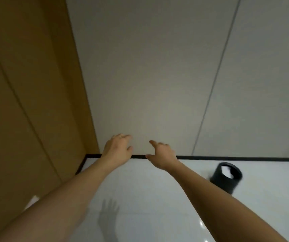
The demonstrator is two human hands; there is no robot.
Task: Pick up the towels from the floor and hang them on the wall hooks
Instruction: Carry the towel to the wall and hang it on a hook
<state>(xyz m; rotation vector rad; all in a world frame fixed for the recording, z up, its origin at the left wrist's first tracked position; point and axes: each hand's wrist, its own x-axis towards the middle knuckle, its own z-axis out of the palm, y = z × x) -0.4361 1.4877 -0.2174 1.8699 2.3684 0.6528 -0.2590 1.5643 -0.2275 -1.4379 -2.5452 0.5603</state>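
Observation:
Both of my bare arms reach forward over the glossy white floor [157,198] toward the base of a pale grey wall [149,75]. My left hand [117,148] and my right hand [161,154] hover side by side in front of the wall, fingers relaxed and slightly curled, holding nothing. A small white patch [32,202] shows at the left beside my left forearm; I cannot tell whether it is a towel. No wall hooks are in view.
A brown wooden door or panel [26,84] fills the left side. A black skirting strip [227,158] runs along the wall's foot. A black cylindrical bin [226,177] stands on the floor at the right, close to the wall.

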